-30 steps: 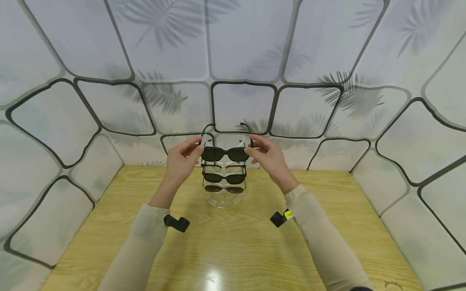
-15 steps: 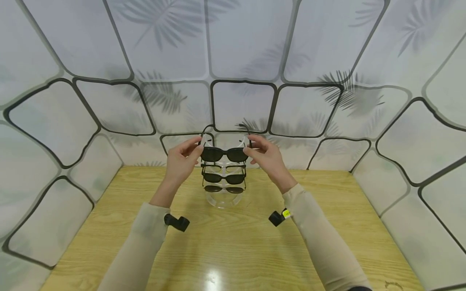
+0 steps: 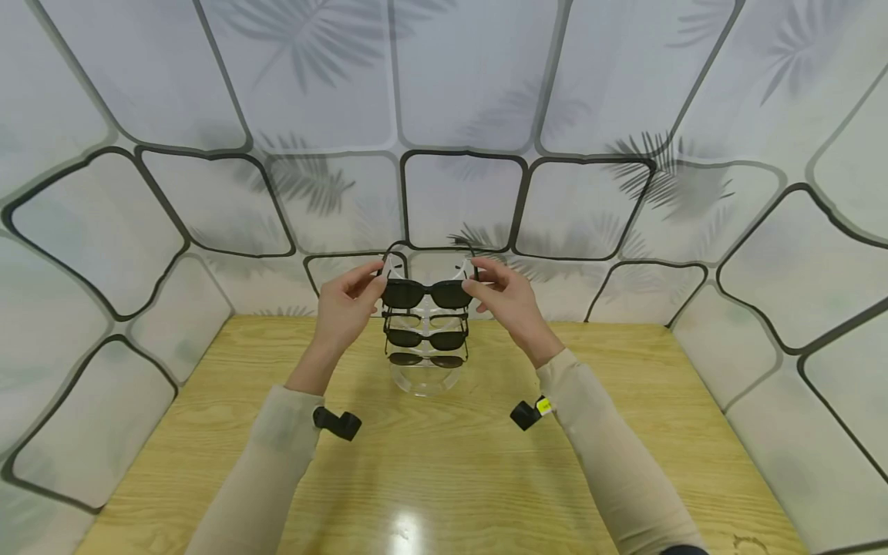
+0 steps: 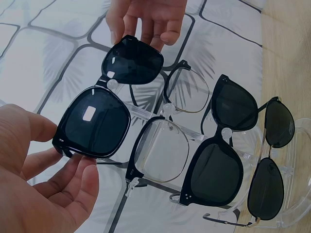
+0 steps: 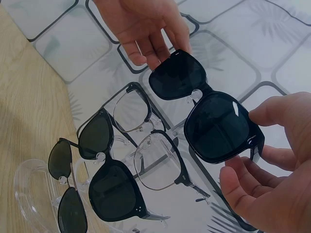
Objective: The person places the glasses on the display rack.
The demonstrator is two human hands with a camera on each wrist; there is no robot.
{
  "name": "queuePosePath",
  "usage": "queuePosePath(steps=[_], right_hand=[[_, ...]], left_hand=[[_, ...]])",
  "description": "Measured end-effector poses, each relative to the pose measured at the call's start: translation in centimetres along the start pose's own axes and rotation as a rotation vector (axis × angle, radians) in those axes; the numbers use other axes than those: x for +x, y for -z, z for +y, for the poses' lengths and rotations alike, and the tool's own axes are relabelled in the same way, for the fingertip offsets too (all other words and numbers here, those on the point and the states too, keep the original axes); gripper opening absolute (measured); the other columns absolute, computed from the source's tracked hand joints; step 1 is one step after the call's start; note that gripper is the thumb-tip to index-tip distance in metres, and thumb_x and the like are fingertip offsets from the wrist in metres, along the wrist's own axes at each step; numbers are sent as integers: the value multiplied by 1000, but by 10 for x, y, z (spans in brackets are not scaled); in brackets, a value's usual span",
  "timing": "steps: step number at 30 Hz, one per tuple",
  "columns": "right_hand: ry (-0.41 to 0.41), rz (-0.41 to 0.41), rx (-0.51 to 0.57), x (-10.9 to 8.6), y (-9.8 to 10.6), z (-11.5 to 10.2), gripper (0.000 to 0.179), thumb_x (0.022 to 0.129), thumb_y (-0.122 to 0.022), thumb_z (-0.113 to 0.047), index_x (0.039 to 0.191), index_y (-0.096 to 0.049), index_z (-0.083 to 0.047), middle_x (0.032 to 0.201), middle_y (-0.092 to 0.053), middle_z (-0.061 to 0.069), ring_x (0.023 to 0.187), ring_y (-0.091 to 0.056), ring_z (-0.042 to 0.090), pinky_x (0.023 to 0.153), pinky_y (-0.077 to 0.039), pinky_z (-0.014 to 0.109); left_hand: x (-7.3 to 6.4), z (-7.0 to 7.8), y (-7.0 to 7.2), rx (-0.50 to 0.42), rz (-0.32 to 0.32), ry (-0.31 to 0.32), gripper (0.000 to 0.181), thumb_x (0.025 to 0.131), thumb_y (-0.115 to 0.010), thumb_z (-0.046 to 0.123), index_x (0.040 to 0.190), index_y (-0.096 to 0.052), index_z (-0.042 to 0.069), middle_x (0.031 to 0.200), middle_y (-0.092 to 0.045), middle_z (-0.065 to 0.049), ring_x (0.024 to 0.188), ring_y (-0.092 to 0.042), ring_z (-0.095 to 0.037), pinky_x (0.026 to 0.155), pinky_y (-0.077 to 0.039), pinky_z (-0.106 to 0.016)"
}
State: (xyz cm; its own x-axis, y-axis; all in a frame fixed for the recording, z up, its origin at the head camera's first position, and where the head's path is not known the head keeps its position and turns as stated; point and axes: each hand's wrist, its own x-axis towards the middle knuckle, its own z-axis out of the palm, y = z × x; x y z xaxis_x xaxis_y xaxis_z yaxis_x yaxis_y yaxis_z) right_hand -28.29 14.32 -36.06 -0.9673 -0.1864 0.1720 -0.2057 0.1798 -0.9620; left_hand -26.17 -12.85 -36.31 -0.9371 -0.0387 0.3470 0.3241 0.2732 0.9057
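Observation:
Black sunglasses (image 3: pixel 405 294) sit at the top of a clear plastic display stand (image 3: pixel 423 381), lenses toward me. My left hand (image 3: pixel 349 304) pinches their left hinge corner between thumb and fingers. On the other side my right hand (image 3: pixel 509 302) pinches the right hinge corner the same way. In the left wrist view a clear nose peg of the stand shows at the bridge of the sunglasses (image 4: pixel 95 124). Below them on the stand are clear-lens glasses (image 5: pixel 155 162), a second pair of black sunglasses (image 5: pixel 114 191) and thin metal-framed sunglasses (image 4: pixel 266 189).
The stand is on a wooden table (image 3: pixel 430 462), close to the back wall panel (image 3: pixel 465 200) printed with leaves and dark outlines. Similar panels rise at left and right. A small black camera (image 3: pixel 338 424) is strapped to each wrist.
The temples of the top sunglasses have dipped slightly at their far ends. My right hand has shifted a little to the left; both hands keep their pinch on the frame.

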Motion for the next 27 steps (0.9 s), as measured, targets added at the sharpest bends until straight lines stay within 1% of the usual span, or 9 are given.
queuePosePath(steps=[11, 18, 21, 25, 27], right_hand=[[-3, -2, 1, -1, -1, 1, 58, 103, -68, -20, 157, -51, -9, 144, -56, 21, 112, -64, 28, 74, -57, 22], [-7, 3, -6, -1, 0, 2, 58, 103, -68, -21, 157, -50, -10, 144, -57, 19, 105, -64, 21, 74, -58, 23], [-12, 4, -6, 0, 0, 2, 58, 103, -68, -21, 157, -51, -11, 144, -57, 18, 106, -64, 23, 74, -58, 24], [-16, 3, -5, 0, 0, 2, 58, 103, -68, -21, 157, -51, -10, 143, -58, 20, 109, -65, 30, 74, -58, 24], [-16, 2, -6, 0, 0, 2, 58, 103, -68, -21, 157, -51, -9, 143, -58, 20, 110, -65, 29, 73, -58, 24]], left_hand=[[0, -1, 0, 9, -1, 15, 38, 107, -63, 17, 143, -66, 6, 121, -72, -27, 85, -65, 5, 71, -56, -15], [-1, 1, 0, 19, -1, 10, 38, 107, -63, 18, 142, -67, 5, 122, -72, -26, 86, -67, -4, 69, -55, -14], [-1, 2, 0, 21, -1, 13, 38, 107, -63, 18, 142, -67, 6, 123, -72, -25, 88, -67, -8, 69, -54, -14], [-2, 2, 0, 25, 2, 14, 38, 107, -64, 19, 142, -67, 6, 123, -71, -25, 86, -67, -8, 69, -53, -14], [-2, 2, 0, 26, 6, 11, 37, 106, -64, 19, 141, -68, 6, 122, -72, -25, 85, -67, -8, 68, -53, -14]])
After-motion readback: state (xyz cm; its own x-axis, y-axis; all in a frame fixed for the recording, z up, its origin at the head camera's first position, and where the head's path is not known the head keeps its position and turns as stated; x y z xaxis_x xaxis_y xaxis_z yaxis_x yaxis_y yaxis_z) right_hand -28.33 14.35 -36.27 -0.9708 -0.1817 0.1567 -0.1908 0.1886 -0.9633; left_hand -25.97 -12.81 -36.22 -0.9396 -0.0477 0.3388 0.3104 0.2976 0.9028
